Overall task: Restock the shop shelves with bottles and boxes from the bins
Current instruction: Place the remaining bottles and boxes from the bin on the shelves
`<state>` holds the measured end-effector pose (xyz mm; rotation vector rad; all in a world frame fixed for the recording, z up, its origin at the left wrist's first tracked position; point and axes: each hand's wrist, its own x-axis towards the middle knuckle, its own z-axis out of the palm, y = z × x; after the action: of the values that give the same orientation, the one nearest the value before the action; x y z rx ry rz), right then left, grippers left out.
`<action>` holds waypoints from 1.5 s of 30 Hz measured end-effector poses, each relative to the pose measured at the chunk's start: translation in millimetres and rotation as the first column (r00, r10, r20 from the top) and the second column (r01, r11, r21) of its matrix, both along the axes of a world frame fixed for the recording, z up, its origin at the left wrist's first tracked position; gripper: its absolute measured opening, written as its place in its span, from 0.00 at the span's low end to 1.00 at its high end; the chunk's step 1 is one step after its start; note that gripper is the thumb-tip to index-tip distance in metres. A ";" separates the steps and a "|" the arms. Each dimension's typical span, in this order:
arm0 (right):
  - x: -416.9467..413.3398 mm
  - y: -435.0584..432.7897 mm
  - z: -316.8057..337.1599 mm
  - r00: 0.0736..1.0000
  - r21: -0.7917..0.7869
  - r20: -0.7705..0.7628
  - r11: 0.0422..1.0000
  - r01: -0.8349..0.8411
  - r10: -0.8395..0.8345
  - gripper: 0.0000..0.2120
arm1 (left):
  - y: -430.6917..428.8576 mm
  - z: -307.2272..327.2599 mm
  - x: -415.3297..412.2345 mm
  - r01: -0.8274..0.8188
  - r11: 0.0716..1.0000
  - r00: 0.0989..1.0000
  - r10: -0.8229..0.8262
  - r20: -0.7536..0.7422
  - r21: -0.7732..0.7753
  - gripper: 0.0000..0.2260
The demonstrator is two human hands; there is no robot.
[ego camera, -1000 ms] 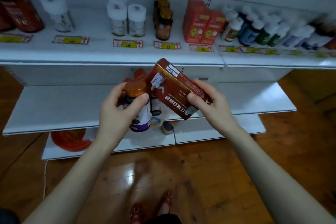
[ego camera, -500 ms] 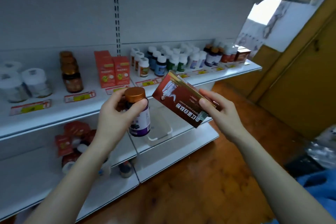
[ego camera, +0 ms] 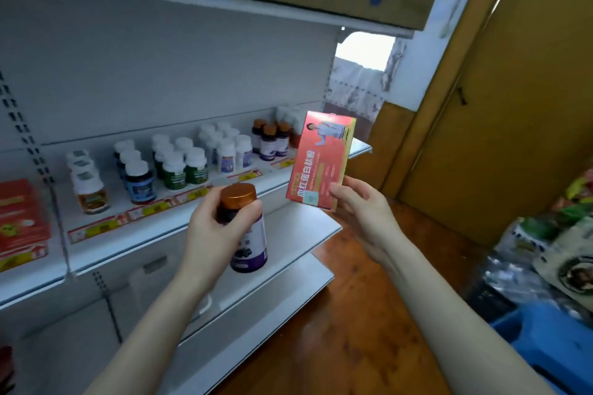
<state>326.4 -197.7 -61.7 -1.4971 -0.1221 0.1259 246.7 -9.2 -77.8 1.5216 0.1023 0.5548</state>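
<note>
Two items carried to shelf (ego camera: 179,231): left hand (ego camera: 213,234) grips copper-capped bottle (ego camera: 245,228); right hand (ego camera: 362,212) pinches red box (ego camera: 319,160) upright, label readable.

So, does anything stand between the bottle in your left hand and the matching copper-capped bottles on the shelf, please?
Nothing visible does: the bottle has open air up to the copper-capped bottles; the red box is held right of them.

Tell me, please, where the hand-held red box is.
Head view, right of centre: the right hand holds the red box up before the stocked shelf's right end, right of the copper-capped bottle.
</note>
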 end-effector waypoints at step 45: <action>497.7 -221.7 -20.8 0.941 -0.319 0.085 0.903 -0.287 0.329 0.23 | -196.4 -4.9 466.0 -0.076 0.996 0.956 0.088 -0.280 0.052 0.14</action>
<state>824.2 -419.4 -82.5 -1.7856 -0.4710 0.3093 712.7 -205.6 -82.7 1.6347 0.3779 0.4038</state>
